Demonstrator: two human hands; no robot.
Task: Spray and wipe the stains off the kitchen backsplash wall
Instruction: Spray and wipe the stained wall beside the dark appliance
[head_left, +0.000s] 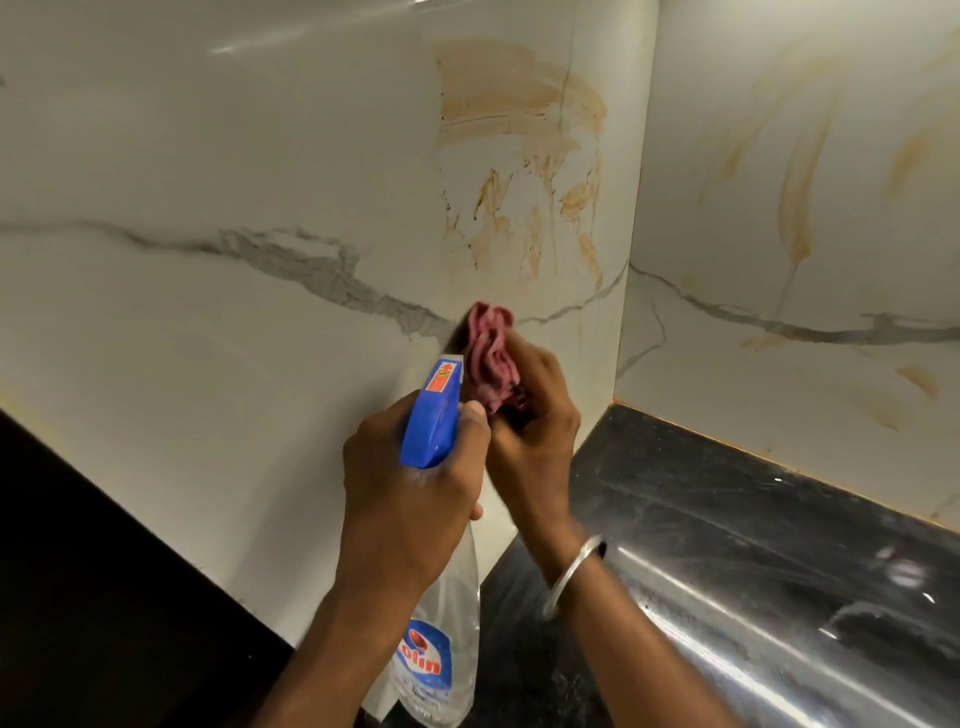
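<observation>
The left hand (410, 488) grips the neck of a clear spray bottle (447, 644), its fingers closed around it under the blue spray head (431, 421). I cannot tell if a finger lies on the trigger. The right hand (535, 431), with a metal bangle (576, 571) on the wrist, holds a bunched pink cloth (488, 358) in curled fingers. The cloth is just beside the nozzle and close to the marble-look backsplash wall (208, 156).

The orange-brown stains (519, 156) are on the wall above the fingers, well apart from the cloth. More streaks (795, 208) are on the side wall to the right of the fingers. The black bench (701, 483) lies below them.

In my judgement the spraying step is in hand and the wiping has not reached these stains. The next move calls for lifting the nozzle up toward the stains, pressing the trigger, and then pressing the cloth flat on the wet place.

On the bottle label (423, 654) the red letters "olin" can be read; the first letter is hidden by the arm. The orange sticker (441, 376) on the head has writing too small to read.
</observation>
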